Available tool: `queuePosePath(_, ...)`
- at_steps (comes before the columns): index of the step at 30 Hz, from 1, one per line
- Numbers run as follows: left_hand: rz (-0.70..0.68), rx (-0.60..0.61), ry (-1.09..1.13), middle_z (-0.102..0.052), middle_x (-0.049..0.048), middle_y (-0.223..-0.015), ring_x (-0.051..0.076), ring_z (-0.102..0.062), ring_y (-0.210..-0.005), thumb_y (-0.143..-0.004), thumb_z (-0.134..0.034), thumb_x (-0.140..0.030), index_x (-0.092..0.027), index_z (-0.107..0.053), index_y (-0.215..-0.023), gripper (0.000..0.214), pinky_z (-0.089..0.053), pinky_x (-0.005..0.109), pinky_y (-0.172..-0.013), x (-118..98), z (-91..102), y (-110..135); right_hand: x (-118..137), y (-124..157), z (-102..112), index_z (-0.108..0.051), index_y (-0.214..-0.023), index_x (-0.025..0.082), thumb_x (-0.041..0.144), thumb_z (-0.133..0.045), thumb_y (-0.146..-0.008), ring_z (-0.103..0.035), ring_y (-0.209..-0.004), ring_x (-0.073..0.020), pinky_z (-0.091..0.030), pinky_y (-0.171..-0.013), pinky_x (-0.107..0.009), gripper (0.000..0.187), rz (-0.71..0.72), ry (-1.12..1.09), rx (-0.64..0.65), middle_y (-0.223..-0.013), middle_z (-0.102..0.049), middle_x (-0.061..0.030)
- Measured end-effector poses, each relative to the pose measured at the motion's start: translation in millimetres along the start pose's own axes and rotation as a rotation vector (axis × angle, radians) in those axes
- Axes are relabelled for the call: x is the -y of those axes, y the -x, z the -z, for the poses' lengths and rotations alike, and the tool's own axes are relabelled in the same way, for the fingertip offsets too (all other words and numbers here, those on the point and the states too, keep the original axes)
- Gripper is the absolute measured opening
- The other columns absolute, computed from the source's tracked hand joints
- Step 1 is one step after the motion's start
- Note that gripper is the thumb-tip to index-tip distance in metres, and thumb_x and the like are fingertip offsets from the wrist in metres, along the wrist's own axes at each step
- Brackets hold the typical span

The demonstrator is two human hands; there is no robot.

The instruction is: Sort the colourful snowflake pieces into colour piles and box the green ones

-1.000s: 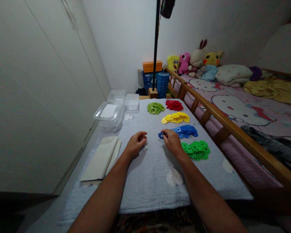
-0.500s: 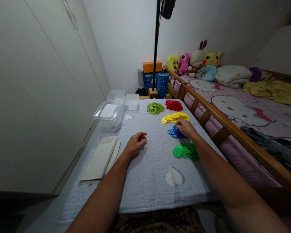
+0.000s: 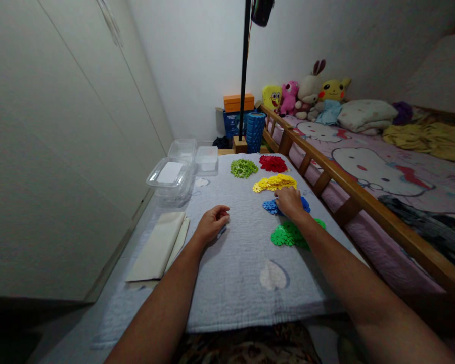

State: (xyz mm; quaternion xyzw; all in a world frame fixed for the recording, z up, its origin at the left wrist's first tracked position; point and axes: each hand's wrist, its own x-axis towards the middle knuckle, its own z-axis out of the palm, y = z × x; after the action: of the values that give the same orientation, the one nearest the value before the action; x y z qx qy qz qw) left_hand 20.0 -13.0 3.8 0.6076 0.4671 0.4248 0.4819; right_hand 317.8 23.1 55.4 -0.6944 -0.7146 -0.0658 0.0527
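My right hand [image 3: 289,203] reaches over a pile of blue snowflake-shaped plastic discs [image 3: 269,206], its fingers bent down together. Its fingertips touch or hover just at the pile's far edge, and what they grip is hidden. Yellow discs [image 3: 273,183] lie just beyond it, and green discs [image 3: 288,234] spread beneath my right wrist. Resting on the cloth left of the piles, my left hand [image 3: 213,222] has curled fingers, thumb near the forefinger. A small bluish patch shows under that hand; I cannot tell whether it is held.
Light green pieces [image 3: 243,168] and red pieces [image 3: 273,163] sit at the far end of the cloth-covered table [image 3: 235,283]. Clear plastic containers [image 3: 168,173] stand far left, a folded beige cloth or paper [image 3: 157,247] nearer. A wooden bed rail [image 3: 349,192] borders the right side.
My right hand has shifted slightly right over the blue discs, uncovering more of the pile at its right. My left hand stays in place.
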Motion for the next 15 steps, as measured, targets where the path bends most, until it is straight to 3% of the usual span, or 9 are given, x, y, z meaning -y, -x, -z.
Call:
queuePosePath(8, -0.001, 0.009, -0.034, -0.066, 0.0011, -0.08, 0.014, -0.061, -0.072, -0.073, -0.069, -0.033, -0.017, -0.069, -0.103, 0.034, -0.049, 0.028, -0.071, -4.6, 1.5, 0.5, 2.6, 25.1, 15.3, -0.073, -0.105, 0.02, 0.025, -0.055, -0.093, -0.056, -0.107, -0.0287, -0.039, -0.095, -0.042, 0.022, -0.037, -0.231, -0.128, -0.11, -0.07, -0.0122)
queuePosePath(11, -0.013, 0.013, -0.053, -0.067, 0.0014, -0.08, 0.014, -0.061, -0.072, -0.075, -0.067, -0.032, -0.017, -0.069, -0.103, 0.032, -0.049, 0.028, -0.07, -4.8, 1.3, 1.0, 30.2, 46.3, 13.3, -0.071, -0.102, 0.018, 0.022, -0.054, -0.093, -0.058, -0.101, -0.025, -0.04, -0.095, -0.038, 0.02, 0.092, -0.382, -0.107, -0.103, -0.07, -0.0102)
queuePosePath(15, -0.023, 0.021, -0.08, -0.068, 0.0017, -0.082, 0.015, -0.062, -0.074, -0.076, -0.066, -0.034, -0.017, -0.069, -0.104, 0.033, -0.049, 0.028, -0.072, -3.5, 1.4, 1.0, 85.7, 74.2, 0.4, -0.07, -0.108, 0.019, 0.021, -0.059, -0.092, -0.056, -0.108, -0.0241, -0.041, -0.097, -0.037, 0.019, 0.298, -0.457, 0.016, -0.111, -0.068, -0.0097)
